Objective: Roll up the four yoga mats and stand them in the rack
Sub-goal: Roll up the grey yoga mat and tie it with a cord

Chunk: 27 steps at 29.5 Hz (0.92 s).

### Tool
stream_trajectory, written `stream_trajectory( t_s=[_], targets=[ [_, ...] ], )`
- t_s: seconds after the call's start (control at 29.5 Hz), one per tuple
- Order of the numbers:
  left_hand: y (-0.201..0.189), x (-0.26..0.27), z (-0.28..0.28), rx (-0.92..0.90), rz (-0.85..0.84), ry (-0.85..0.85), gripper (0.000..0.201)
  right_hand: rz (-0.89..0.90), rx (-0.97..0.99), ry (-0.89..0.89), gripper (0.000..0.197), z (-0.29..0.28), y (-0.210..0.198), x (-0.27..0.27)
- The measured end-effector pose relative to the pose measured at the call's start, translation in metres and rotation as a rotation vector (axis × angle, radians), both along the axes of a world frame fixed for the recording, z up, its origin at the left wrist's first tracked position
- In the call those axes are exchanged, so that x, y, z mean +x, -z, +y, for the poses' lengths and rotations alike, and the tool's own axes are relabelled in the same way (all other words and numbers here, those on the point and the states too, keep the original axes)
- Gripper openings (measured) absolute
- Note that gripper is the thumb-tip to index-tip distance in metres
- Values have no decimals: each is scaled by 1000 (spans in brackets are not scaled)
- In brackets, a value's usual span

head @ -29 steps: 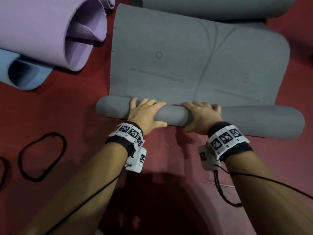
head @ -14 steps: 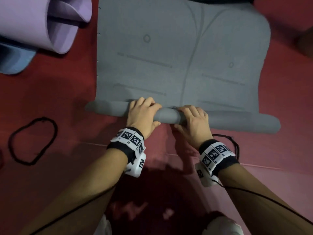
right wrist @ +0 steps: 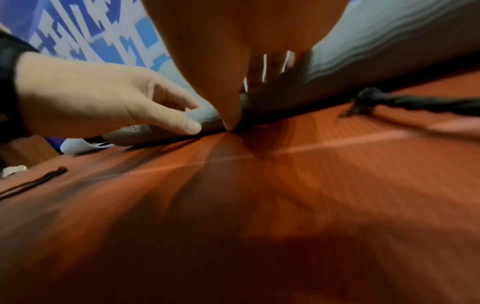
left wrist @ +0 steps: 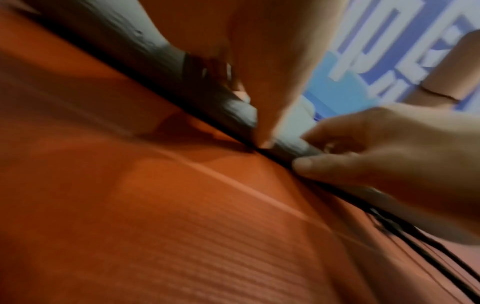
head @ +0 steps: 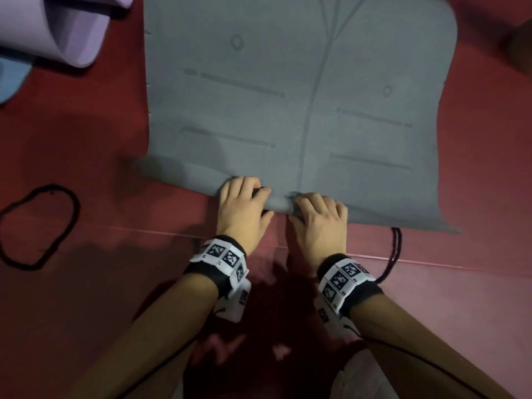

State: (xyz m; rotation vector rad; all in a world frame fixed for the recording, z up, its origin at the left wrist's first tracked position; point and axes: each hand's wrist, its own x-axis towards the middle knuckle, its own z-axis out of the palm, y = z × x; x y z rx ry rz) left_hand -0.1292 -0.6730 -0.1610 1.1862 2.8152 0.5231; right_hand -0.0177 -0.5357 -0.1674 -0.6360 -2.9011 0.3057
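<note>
The left hand (head: 243,207) and the right hand (head: 321,223) sit side by side at the near edge of the grey yoga mat (head: 293,90), fingers curled over a thin, tight roll of its edge and thumbs tucked against the roll from the near side, so that both grip it. The mat lies otherwise flat on the red floor (head: 86,133), stretching away from the hands. A black elastic loop (head: 37,226) lies on the floor well to the left, another black loop (head: 393,254) pokes out from under the mat's near right corner, and a loosely rolled lilac mat (head: 49,27) rests at the far left, over a blue mat (head: 11,79).
</note>
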Motion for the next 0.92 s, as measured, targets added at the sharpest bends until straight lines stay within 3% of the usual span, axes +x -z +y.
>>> stream_trajectory(
  t_s=[0.1, 0.27, 0.58, 0.78, 0.92],
  targets=[
    [5, -11, -9, 47, -38, 55, 39, 9, -76, -26, 35, 4, 7, 7],
    [7, -11, -10, -25, -18, 36, 35, 11, -169, -90, 35, 16, 8, 1],
    [12, 1, -18, -8, 45, -111, 34, -14, -80, -72, 31, 20, 8, -6],
    [16, -24, -14, 38, -149, -61, 46, -14, 112, 76, 29, 20, 3, 14],
    [12, -32, -13, 40, -198, -45, 49, -24, 1, 108, 37, 23, 6, 6]
  ],
)
